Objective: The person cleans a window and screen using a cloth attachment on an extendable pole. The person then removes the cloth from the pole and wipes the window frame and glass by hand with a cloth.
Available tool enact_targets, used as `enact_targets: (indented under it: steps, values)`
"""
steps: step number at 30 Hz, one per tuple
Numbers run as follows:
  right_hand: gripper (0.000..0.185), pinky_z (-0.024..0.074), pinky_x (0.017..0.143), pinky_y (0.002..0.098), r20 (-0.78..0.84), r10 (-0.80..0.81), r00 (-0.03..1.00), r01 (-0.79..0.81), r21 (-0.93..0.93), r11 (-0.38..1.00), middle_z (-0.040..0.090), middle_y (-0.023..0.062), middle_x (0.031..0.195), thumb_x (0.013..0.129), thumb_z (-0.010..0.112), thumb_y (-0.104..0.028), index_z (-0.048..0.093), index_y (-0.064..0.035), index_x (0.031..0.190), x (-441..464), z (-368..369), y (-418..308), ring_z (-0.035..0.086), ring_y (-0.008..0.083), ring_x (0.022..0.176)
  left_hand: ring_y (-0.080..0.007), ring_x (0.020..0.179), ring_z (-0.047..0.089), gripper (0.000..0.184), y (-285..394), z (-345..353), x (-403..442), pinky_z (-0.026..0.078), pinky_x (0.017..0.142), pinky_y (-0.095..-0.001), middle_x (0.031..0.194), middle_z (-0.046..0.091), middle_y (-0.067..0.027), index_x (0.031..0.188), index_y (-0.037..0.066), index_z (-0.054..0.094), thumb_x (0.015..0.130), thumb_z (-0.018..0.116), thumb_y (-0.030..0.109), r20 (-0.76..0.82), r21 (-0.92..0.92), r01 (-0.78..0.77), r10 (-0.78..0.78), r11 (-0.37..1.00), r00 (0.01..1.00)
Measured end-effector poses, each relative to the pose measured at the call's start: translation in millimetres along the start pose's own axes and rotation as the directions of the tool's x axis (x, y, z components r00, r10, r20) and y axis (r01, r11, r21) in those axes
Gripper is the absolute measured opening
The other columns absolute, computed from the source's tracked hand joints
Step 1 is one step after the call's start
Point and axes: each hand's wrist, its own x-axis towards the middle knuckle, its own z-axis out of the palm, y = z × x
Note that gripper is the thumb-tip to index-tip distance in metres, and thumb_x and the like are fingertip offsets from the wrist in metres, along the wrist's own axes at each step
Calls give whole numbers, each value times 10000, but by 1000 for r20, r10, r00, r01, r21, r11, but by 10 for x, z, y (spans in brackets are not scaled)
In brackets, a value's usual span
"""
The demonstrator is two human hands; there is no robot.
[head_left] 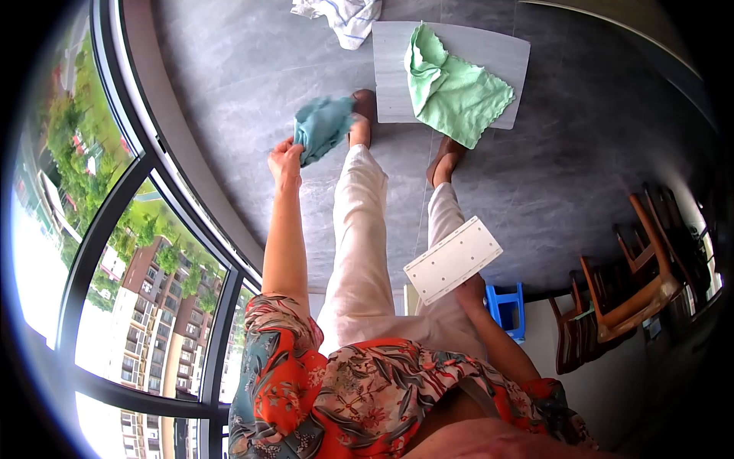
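Note:
My left hand [286, 159] is closed on the edge of a teal cloth [324, 128], which hangs out over the floor beside my left shoe and looks a little blurred. In my right hand [469, 292] is a flat white rectangular panel [454, 262] with small dark dots, tilted in front of my right thigh. Most of the right hand's fingers are hidden behind that panel. Ahead of my feet, a light green cloth [459, 90] lies crumpled on a grey board [391, 76], with one corner hanging over the board's near edge.
A white cloth with blue stripes [352, 19] lies on the dark grey floor [252, 57] at the far side. Large windows [141, 172] run along the left. To the right are a blue plastic stool [506, 312] and brown wooden chairs [634, 306].

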Motion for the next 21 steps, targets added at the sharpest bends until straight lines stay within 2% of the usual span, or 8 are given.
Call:
enact_targets:
  steps: [2,4,5,7,10,14,17,21]
  values:
    - [241,474,693,445,-25,61,998,-60,36,998,606,195,848,710,635,-170,607,-54,920,-61,-53,-117,575,388,804,-76,499,419,74,97,79,16,339,467,-232,548,505,12,649,-29,612,617,581,30,67,169,-83,72,982,995]
    - [231,469,692,440,-54,13,998,-9,83,996,602,194,836,697,650,-151,600,-46,897,-70,-77,-179,571,388,798,-85,495,446,88,216,246,-10,378,479,-249,518,509,-15,613,-17,586,609,586,70,112,354,-136,102,925,988]
    - [227,467,691,438,-74,-11,997,19,107,994,600,194,830,691,657,-142,596,-42,886,-62,-87,-210,568,388,795,-145,474,482,139,290,349,-49,412,500,-290,519,536,-71,592,-2,573,606,595,135,116,526,-207,171,825,978]
    - [210,464,681,434,-76,-28,997,38,131,991,599,190,816,688,660,-130,588,-39,863,-56,-168,-349,565,389,779,-247,540,563,174,175,473,44,456,577,-344,598,593,-125,644,23,586,618,592,195,213,691,-250,140,678,967]
    - [191,459,666,431,-110,-48,993,59,99,993,594,184,797,688,654,-111,577,-41,847,-85,-196,-408,563,385,769,-321,676,600,195,77,679,117,472,662,-384,705,632,-140,742,57,609,650,576,225,287,675,-375,242,636,927]
    - [180,447,661,433,-117,-50,992,67,148,987,582,176,771,696,636,-89,566,-51,857,-97,-196,-425,555,380,754,-336,835,598,216,204,931,316,469,740,-407,828,642,-142,847,121,629,700,565,266,321,779,-347,142,523,936]
    - [191,435,657,439,-125,-32,992,46,110,993,573,173,771,701,619,-70,560,-52,883,-261,-189,-424,546,381,753,-335,915,584,269,340,1100,529,463,779,-413,935,634,-146,945,151,620,720,571,290,349,791,-385,166,475,922]
    - [247,426,663,436,-144,-44,989,52,54,997,566,185,812,689,602,-47,570,-51,933,-483,-339,-521,531,389,756,-355,984,560,460,562,1489,970,452,827,-418,1023,613,-166,1171,140,478,756,562,321,399,815,-431,165,386,902]
